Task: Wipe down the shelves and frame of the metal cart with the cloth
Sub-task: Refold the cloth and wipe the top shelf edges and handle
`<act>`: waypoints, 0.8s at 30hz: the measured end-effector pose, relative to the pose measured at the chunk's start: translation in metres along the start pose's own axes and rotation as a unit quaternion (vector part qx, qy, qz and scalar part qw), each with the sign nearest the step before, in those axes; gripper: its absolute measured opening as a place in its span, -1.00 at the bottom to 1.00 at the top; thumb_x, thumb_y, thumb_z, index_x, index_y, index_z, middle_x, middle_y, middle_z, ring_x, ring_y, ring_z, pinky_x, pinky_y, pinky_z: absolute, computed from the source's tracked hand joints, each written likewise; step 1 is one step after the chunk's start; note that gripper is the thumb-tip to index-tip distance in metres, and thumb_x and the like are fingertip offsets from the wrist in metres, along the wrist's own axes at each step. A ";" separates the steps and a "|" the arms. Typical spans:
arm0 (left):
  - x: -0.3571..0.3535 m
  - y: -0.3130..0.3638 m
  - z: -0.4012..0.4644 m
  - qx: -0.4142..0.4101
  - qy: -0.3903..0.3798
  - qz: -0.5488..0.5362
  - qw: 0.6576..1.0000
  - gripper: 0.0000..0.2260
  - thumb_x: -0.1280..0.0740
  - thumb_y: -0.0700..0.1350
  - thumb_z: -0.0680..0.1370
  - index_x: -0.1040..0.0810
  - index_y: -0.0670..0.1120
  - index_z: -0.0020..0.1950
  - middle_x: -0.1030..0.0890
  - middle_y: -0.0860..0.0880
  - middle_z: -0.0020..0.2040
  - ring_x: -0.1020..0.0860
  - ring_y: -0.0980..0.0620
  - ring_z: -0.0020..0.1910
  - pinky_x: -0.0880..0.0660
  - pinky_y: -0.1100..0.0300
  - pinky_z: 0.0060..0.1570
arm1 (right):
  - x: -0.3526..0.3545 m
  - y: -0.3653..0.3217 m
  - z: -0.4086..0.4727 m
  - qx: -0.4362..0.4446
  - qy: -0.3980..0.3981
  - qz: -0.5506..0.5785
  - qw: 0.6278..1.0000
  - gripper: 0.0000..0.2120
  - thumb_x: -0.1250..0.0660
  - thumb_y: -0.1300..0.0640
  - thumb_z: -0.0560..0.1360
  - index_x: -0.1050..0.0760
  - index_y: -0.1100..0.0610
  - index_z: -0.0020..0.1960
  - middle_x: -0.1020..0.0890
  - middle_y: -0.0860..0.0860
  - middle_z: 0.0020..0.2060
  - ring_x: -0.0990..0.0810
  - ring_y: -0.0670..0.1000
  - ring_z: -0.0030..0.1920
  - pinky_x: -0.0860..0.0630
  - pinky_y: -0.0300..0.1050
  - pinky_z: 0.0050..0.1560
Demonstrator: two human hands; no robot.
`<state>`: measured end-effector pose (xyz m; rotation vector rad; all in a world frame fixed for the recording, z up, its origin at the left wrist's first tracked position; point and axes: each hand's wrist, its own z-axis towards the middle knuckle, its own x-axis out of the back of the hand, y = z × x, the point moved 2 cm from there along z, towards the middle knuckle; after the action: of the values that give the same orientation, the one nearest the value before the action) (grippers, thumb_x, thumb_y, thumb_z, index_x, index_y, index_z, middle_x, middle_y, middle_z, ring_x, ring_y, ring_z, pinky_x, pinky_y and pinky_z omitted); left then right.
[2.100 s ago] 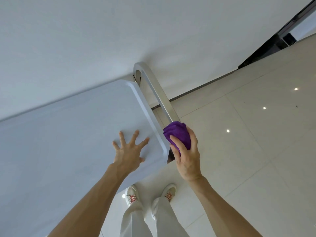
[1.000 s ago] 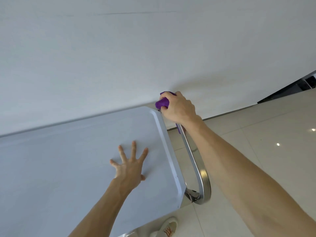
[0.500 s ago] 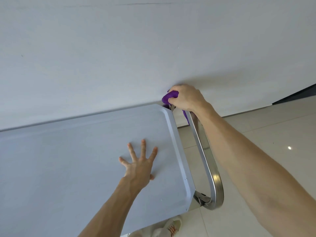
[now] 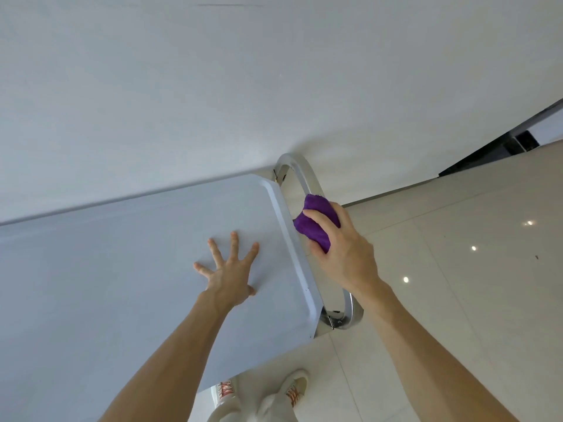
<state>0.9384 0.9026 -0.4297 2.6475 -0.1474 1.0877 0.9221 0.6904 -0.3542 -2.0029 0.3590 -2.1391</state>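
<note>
The right hand (image 4: 344, 248) clamps the purple cloth (image 4: 316, 226) round the cart handle (image 4: 304, 175), whose bar runs 11-to-5; the left hand (image 4: 228, 275), at 9, lies splayed, apparently bracing the top shelf (image 4: 122, 269).

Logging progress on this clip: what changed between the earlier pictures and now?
The right hand, gripping the purple cloth, slid from the far corner of the cart's metal handle back along the bar toward the person, to about its middle. Nothing was let go. The left hand stayed spread flat on the top shelf.
</note>
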 end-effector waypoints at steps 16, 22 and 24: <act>0.012 0.029 -0.158 -0.106 0.076 -0.654 0.745 -0.67 -0.35 0.14 0.55 -0.54 0.07 0.27 -0.67 0.08 0.12 -0.66 0.04 0.08 -0.56 0.02 0.15 | 0.060 -0.047 -0.100 0.025 -0.010 0.204 0.979 -0.25 -0.43 -0.02 0.51 -0.08 -0.32 0.52 -0.42 -0.16 0.30 -0.49 -0.12 0.17 -0.53 -0.31 -0.09; -0.007 0.032 -0.220 -0.083 0.140 -0.696 0.700 -0.54 -0.42 0.16 0.50 -0.48 0.01 0.33 -0.66 -0.02 0.16 -0.64 -0.02 0.12 -0.54 -0.03 0.16 | 0.063 -0.091 -0.132 0.116 -0.128 0.323 0.930 -0.22 -0.44 -0.06 0.51 -0.03 -0.38 0.52 -0.36 -0.29 0.40 -0.45 -0.23 0.29 -0.58 -0.13 0.19; -0.016 0.025 -0.241 -0.057 0.169 -0.688 0.703 -0.56 -0.42 0.17 0.48 -0.54 -0.04 0.27 -0.67 -0.06 0.12 -0.64 -0.03 0.11 -0.55 -0.01 0.16 | 0.060 -0.104 -0.140 0.136 -0.166 0.362 0.907 -0.22 -0.46 -0.03 0.49 -0.07 -0.33 0.53 -0.35 -0.30 0.42 -0.44 -0.20 0.34 -0.55 -0.09 0.25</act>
<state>0.7600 0.9487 -0.2719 1.5256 1.4955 0.8071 0.7811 0.7775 -0.2737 -1.6643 0.5928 -1.2928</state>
